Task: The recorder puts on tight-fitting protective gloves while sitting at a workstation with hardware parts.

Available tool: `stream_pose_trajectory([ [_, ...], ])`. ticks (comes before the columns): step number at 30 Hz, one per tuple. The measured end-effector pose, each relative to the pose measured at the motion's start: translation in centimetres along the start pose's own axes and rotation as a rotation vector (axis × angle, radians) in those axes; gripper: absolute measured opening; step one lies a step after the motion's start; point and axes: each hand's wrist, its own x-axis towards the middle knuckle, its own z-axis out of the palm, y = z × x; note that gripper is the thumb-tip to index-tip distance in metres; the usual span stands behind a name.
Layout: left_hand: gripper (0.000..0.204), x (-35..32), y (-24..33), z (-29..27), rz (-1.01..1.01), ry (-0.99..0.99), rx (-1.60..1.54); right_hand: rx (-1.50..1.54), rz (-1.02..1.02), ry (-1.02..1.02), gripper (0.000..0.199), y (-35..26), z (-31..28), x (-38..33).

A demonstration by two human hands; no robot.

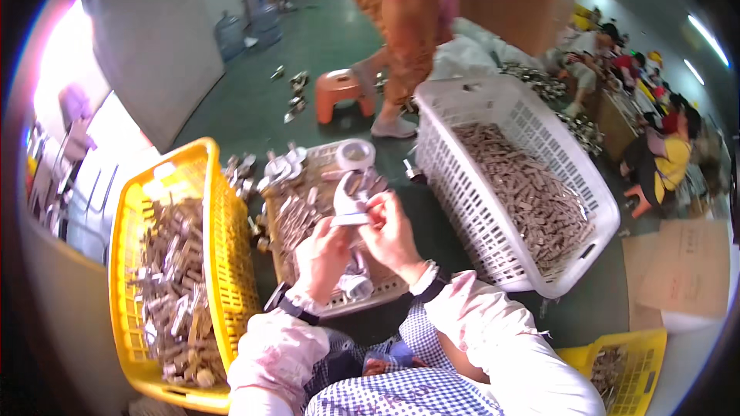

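Above a low beige crate (398, 286), my two hands meet at a white curved piece (347, 199) with a flat lower edge. My left hand (322, 259) is closed, its thumb and fingertips pinching the flat edge from the left. From the other side, my right hand (390, 236) grips the same piece between thumb and fingers. What the piece is cannot be made out. Small metal parts (299, 222) lie heaped in the crate, and a white ring-shaped roll (355, 155) rests at its far edge. More white pieces (355, 285) sit just below my hands.
A yellow basket (220, 262) of metal pieces stands left; a white basket (455, 185) of small parts stands right. Beyond are an orange stool (339, 95) and a walking person (405, 31). Cardboard (682, 266) and another yellow basket (646, 370) lie at lower right.
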Motion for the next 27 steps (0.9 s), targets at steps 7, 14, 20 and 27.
stream_pose_trajectory([
  [7,0.018,-2.4,-0.3,0.5,-0.033,-0.23,0.262,-0.102,-0.186,-0.003,0.033,-0.6,1.6,-1.8],
  [14,0.015,0.2,-0.7,-0.8,-0.211,-0.174,-0.043,-0.313,-0.128,-0.118,0.03,-1.2,-0.1,-1.7],
  [20,0.032,0.0,-3.1,-0.9,-0.087,0.086,-0.16,-0.387,-0.382,-0.214,0.031,-1.9,2.5,-2.5],
  [27,0.031,-0.6,-4.1,0.6,-0.306,-0.261,-0.154,-0.62,-0.338,-0.286,0.017,0.1,1.2,-2.7],
])
